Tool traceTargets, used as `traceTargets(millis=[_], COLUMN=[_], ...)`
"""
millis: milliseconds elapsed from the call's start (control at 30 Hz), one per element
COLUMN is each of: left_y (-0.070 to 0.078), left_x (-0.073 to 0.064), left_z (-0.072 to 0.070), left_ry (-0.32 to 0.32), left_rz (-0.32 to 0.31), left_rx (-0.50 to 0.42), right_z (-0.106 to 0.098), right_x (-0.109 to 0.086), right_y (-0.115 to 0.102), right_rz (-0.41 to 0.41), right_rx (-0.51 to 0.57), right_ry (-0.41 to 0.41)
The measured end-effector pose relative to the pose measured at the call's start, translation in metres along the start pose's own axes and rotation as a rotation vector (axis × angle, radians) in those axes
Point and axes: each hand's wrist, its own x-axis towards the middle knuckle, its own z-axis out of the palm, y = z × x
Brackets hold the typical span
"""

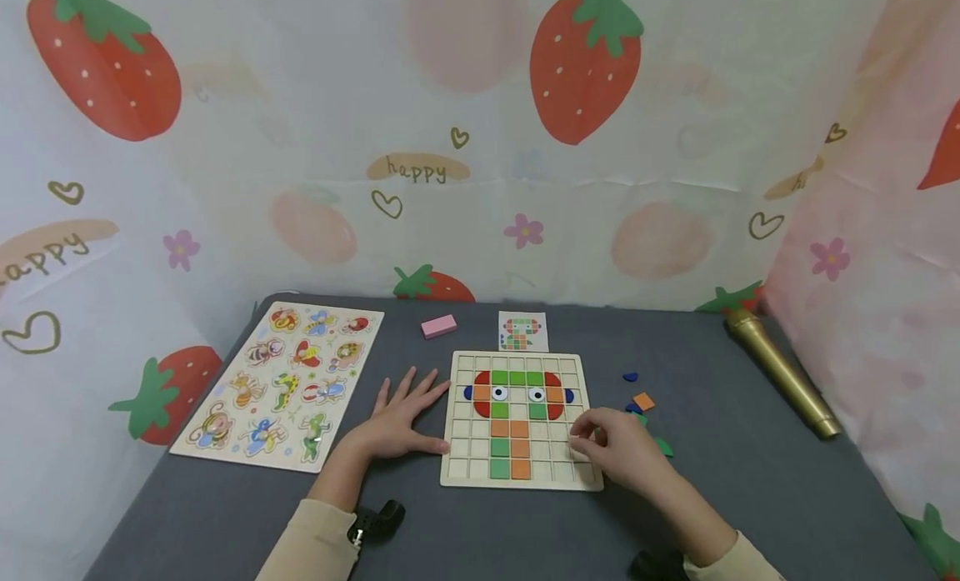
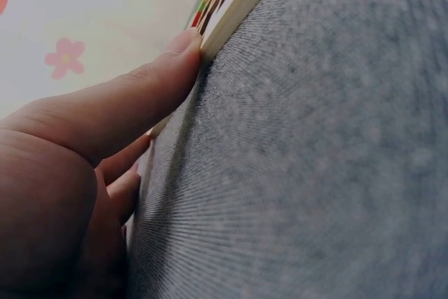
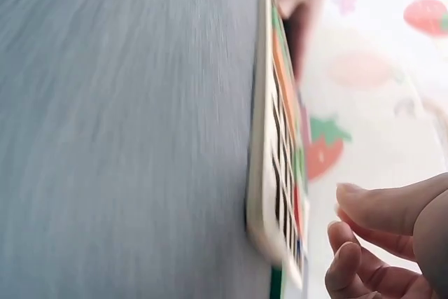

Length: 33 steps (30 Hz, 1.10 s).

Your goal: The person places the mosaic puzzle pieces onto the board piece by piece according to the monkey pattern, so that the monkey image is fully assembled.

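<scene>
A light wooden grid board [image 1: 555, 474] lies on the dark table, holding red, green, orange and blue tiles and two eye tiles [image 1: 536, 394]. My left hand [image 1: 397, 423] is spread at its left side, thumb and a fingertip touching the edge; in the left wrist view the thumb [image 2: 133, 103] presses the board's side. Over the board's right edge is my right hand [image 1: 618, 448], fingers loosely bent, with no tile visible between thumb and fingers [image 3: 343, 243]. Right of the board lie loose tiles: an orange square [image 1: 643, 401], a dark blue piece [image 1: 630, 377] and a green piece [image 1: 663, 447].
A small picture card [image 1: 522, 331] sits behind the board, with a pink block [image 1: 438, 327] to its left. An insect sticker board [image 1: 279, 389] lies at the left. At the right is a gold cylinder [image 1: 783, 373]. Patterned cloth [image 1: 480, 106] hangs behind the table.
</scene>
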Motion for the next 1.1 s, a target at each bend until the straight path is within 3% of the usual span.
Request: traceTargets(millis=[267,500,700,1100], left_y=[0.003,0.002,0.001,0.001], left_x=[0.000,0.000,0.000,0.000], left_z=[-0.002,-0.001,0.000,0.000], left_ry=[-0.008,-0.007,-0.006,-0.008], left_rz=[-0.002,-0.003,-0.004,-0.014], left_rx=[0.009,-0.004,0.000,0.006], right_z=[-0.046,-0.069,-0.073,-0.069], right_x=[-0.018,-0.031,-0.033,-0.029], right_y=[0.049,0.080,0.088,0.085], right_rz=[0.136,0.191,0.237,0.240], right_rx=[-0.028,-0.077,-0.119,-0.101], right_ry=[0.051,0.048,0.023,-0.024])
